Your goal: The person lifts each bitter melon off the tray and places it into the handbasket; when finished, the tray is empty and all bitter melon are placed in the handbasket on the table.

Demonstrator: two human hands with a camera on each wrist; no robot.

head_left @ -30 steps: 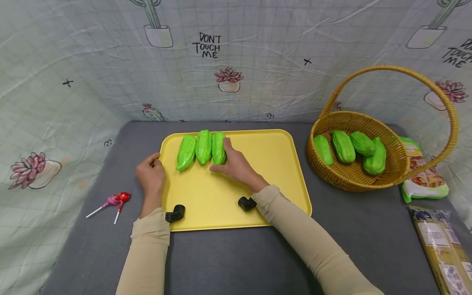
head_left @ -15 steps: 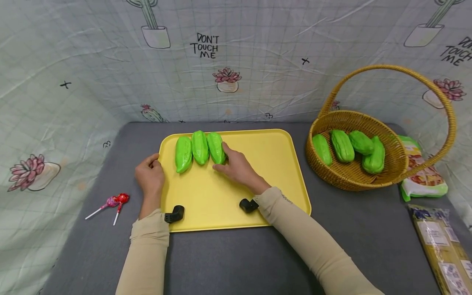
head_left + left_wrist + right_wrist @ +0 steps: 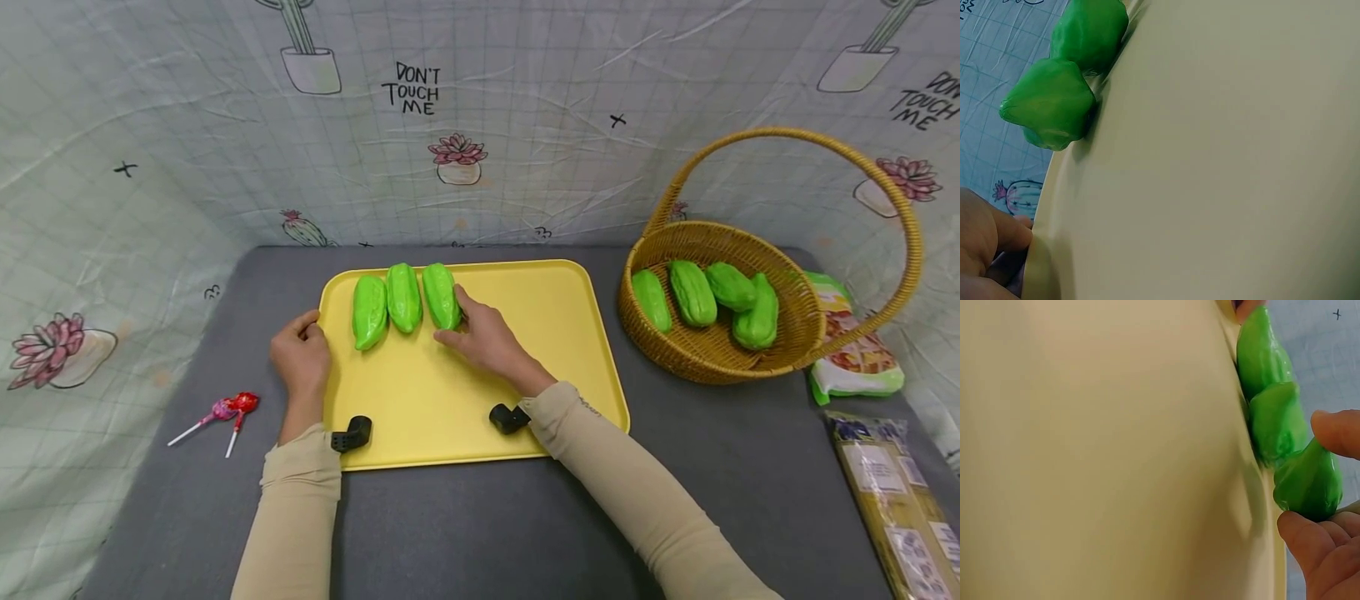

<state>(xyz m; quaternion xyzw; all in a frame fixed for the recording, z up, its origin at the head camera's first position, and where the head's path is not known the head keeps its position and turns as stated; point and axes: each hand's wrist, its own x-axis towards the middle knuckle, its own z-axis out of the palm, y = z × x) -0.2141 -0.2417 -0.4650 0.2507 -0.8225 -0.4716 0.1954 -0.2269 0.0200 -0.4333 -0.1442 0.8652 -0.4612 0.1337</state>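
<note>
Three shiny green, ridged fruits lie side by side at the back left of a yellow tray (image 3: 427, 408). My right hand (image 3: 487, 340) holds the rightmost fruit (image 3: 438, 296), thumb at its near end and fingers along its right side. In the right wrist view that fruit (image 3: 1310, 484) sits between thumb and fingers. The middle fruit (image 3: 404, 300) stands slightly apart from it, close to the left fruit (image 3: 370, 312). My left hand (image 3: 302, 354) grips the tray's left rim with curled fingers. In the left wrist view its fingers (image 3: 1013, 231) are at the rim.
A tall-handled wicker basket (image 3: 675, 362) with several similar green fruits stands at the right. Beside it lie a green-and-white food packet (image 3: 858, 367) and a long clear packet (image 3: 888, 492). Two lollipops (image 3: 234, 406) lie on the dark table (image 3: 450, 533) at the left.
The three fruits have shifted a little to the left and turned slightly. A small gap has opened between the right and middle fruits. My left hand stays at the tray rim.
</note>
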